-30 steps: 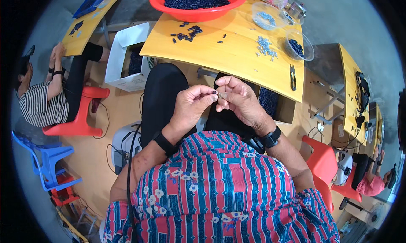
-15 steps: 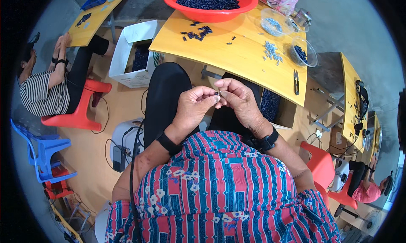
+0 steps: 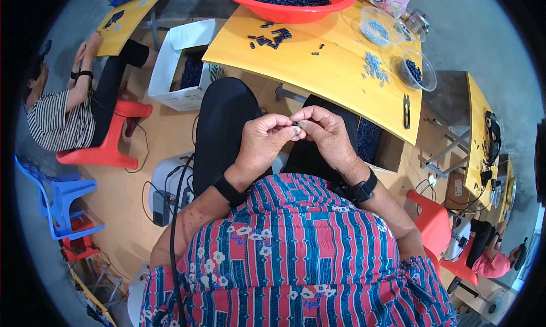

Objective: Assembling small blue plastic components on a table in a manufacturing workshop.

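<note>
Black is the colour of the tiny plastic part [image 3: 296, 124] pinched between both sets of fingertips, held up over the lap, just near of the yellow wooden table [image 3: 341, 71]. Left hand [image 3: 264, 142] is curled with thumb and forefinger gripping the part from the left; right hand [image 3: 325, 135] meets it from the right, fingers pressed onto the same piece, so the two hands touch at the tips. Part is too small to make out its shape.

Further away on the table: a round red plastic basin [image 3: 290, 11] heaped with dark pieces, a loose scatter of black pieces [image 3: 268, 37] near of it, a little pile of small grey metal bits [image 3: 372, 65] to the right, and a clear plastic bowl [image 3: 418, 71] with dark pieces at the right edge. White cardboard box [image 3: 185, 65] sits on the floor left of the table. Far left, another person in a striped shirt [image 3: 54, 119] sits on a red plastic chair [image 3: 108, 142].
</note>
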The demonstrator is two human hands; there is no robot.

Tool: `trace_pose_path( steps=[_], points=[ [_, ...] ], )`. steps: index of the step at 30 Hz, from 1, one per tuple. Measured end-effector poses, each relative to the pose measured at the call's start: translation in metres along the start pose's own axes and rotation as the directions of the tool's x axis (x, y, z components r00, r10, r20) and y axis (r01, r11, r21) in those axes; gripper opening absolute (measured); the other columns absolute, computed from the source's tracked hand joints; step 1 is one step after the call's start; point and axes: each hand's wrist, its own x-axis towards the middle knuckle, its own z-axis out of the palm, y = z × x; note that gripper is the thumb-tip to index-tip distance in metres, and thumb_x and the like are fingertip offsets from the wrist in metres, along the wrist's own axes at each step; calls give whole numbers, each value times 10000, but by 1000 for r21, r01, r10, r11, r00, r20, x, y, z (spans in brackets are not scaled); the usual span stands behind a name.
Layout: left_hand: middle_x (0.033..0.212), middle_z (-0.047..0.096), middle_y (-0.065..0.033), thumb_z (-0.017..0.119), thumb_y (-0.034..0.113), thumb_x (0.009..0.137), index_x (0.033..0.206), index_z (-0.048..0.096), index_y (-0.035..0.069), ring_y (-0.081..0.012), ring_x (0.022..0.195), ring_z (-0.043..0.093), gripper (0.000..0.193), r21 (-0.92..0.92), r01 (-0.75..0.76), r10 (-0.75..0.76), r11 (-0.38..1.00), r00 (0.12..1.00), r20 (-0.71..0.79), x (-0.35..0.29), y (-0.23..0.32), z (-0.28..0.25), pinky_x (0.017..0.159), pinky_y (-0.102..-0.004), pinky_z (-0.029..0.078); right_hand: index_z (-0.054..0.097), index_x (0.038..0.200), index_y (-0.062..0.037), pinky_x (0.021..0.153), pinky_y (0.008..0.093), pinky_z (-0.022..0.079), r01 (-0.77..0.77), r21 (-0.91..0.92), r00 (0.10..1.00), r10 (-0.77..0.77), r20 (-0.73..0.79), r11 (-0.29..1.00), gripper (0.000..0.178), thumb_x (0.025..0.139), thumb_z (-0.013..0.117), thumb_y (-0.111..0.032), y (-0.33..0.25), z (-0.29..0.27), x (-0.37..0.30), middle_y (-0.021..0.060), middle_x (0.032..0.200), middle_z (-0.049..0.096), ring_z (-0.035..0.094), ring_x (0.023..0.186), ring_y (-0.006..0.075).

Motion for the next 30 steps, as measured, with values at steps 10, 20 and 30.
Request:
trace_pose_path(
  steps=[10,20,30],
  points=[
    [866,673,-40,608,31,911,983,623,2,-58,812,611,79,-10,-10,11,1000,999,32,0,1,5,734,-198,493,704,1010,-9,790,242,492,78,-90,992,-86,-88,993,175,881,587,5,0,-3,-4,52,936,656,621,860,112],
    [928,655,-46,581,49,936,1000,621,-4,-105,873,653,92,-167,66,-46,984,992,119,-1,-4,-6,792,-216,520,726,962,-17,762,248,499,194,-249,975,-214,-58,949,161,817,664,19,-8,0,-6,64,894,658,626,824,131],
    [900,656,-33,600,46,927,1021,636,-10,-115,883,661,116,-135,86,-70,987,991,118,-1,-3,-11,786,-226,529,721,913,-4,733,231,500,143,-227,980,-170,-106,963,104,817,681,0,-10,3,-5,44,856,665,621,786,106]
  ],
)
